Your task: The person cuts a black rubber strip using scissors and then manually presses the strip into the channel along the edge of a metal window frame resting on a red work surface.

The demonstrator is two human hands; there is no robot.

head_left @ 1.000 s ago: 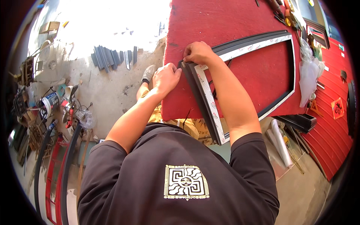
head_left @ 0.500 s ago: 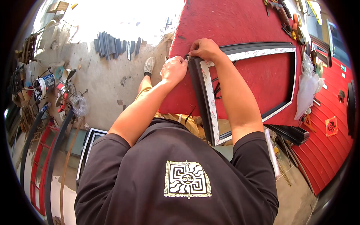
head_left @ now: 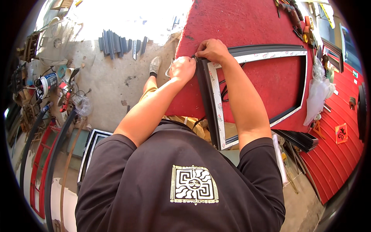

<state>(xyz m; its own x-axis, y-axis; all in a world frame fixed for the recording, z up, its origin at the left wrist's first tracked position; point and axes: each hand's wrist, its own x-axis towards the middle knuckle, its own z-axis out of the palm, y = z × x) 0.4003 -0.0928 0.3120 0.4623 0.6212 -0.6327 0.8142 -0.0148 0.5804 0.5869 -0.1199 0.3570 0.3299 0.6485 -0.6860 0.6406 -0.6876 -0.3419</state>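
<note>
A dark window frame (head_left: 208, 101) with white printed film along its face lies on the red-covered table (head_left: 232, 23). Both my hands meet at its far left corner. My left hand (head_left: 183, 69) is closed, fingers curled against the corner's outer side, and a thin pale edge shows beside it. From above, my right hand (head_left: 212, 50) pinches at the same corner, thumb and fingers pressed together. Whatever small piece lies between the fingertips is hidden. Within the frame's opening, a thin black cord or strip (head_left: 223, 91) curls on the red cover.
Tools (head_left: 291, 17) and tape rolls crowd the table's far right, with a clear plastic bag (head_left: 317, 94) at its right edge. Dark profiles (head_left: 114, 44) stand on the floor beyond the table's left. Long bars and a red ladder-like frame (head_left: 39, 170) lean at left.
My hands stay at the same corner, with the left fingers tucked slightly closer to the right hand. The whole scene has shifted a little with my head; the frame rests where it was.
</note>
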